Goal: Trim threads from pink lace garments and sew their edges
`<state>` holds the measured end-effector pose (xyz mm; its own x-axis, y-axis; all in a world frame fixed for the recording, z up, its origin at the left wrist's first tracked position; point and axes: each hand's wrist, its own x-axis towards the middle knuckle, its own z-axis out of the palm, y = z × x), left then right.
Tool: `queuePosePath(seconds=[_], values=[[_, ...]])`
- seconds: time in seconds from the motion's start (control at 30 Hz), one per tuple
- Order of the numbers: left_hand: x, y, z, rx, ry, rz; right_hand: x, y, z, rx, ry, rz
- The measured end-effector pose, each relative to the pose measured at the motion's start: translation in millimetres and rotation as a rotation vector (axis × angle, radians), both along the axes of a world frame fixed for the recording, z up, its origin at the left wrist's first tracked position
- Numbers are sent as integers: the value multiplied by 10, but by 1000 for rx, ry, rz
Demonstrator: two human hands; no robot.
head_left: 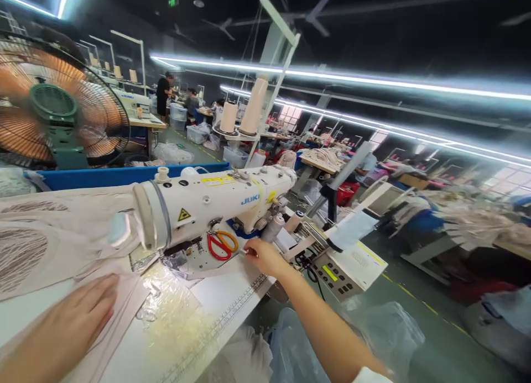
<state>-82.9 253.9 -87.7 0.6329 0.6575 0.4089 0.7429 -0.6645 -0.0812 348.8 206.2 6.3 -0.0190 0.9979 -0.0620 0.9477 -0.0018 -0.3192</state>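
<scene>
My left hand (85, 311) lies flat, fingers stretched out, on pale beige fabric (124, 308) left of a white sewing machine (203, 206). The fabric reaches back along the machine's left end. My right hand (263, 257) is at the right of the machine bed, thumb and fingers pinched together. A small whitish end shows at its fingertips, and a narrow pale strip (218, 271) runs along the bed to them; the grip itself is partly hidden. Just left of those fingers, scissors (219, 247) with red and orange handles rest on the machine bed.
Clear film (174, 311) covers yellowish material on the white table, beside a printed ruler (232, 315). A control box (344, 272) stands at the right, with thread cones (253, 106) behind the machine. A large fan (53, 106) is at far left. Plastic bags (298, 344) hang below the table edge.
</scene>
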Motion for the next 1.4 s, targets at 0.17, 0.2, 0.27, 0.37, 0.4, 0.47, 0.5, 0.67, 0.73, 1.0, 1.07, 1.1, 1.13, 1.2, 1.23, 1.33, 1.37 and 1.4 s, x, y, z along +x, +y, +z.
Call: queuePosePath(seconds=[0.17, 0.2, 0.27, 0.37, 0.4, 0.47, 0.5, 0.67, 0.73, 1.0, 1.07, 1.1, 1.13, 1.2, 1.23, 1.33, 1.37, 1.4], values=[[207, -283, 299, -164, 149, 90, -929, -256, -83, 32, 181, 376], [234, -315, 328, -201, 155, 113, -1131, -264, -103, 36, 205, 443], [264, -366, 358, -252, 159, 161, -1505, -211, -143, 64, 232, 537], [266, -427, 402, -295, 153, 218, -1942, 29, -223, 140, 227, 574], [261, -439, 427, -302, 149, 226, -2046, 135, -258, 166, 218, 567], [246, -441, 486, -308, 137, 222, -2187, 344, -338, 210, 197, 541], [239, -432, 516, -308, 131, 212, -2228, 435, -381, 229, 189, 525], [235, -371, 587, -303, 104, 209, -2269, 631, -558, 296, 191, 474], [247, -370, 578, -297, 101, 231, -2258, 628, -598, 307, 205, 470], [257, -349, 506, -275, 80, 187, -2223, 645, -637, 314, 242, 498], [258, -338, 489, -279, 73, 179, -2219, 649, -639, 312, 236, 500], [259, -335, 483, -284, 73, 181, -2219, 650, -640, 311, 231, 498], [259, -332, 479, -291, 73, 186, -2220, 650, -640, 310, 226, 496], [258, -325, 477, -308, 78, 198, -2222, 650, -638, 307, 215, 495], [256, -322, 479, -316, 81, 207, -2223, 650, -635, 305, 209, 496], [243, -312, 494, -333, 99, 221, -2220, 647, -618, 296, 186, 505], [239, -311, 503, -339, 109, 218, -2217, 645, -610, 293, 176, 510], [237, -312, 515, -344, 118, 212, -2215, 642, -601, 290, 164, 516]])
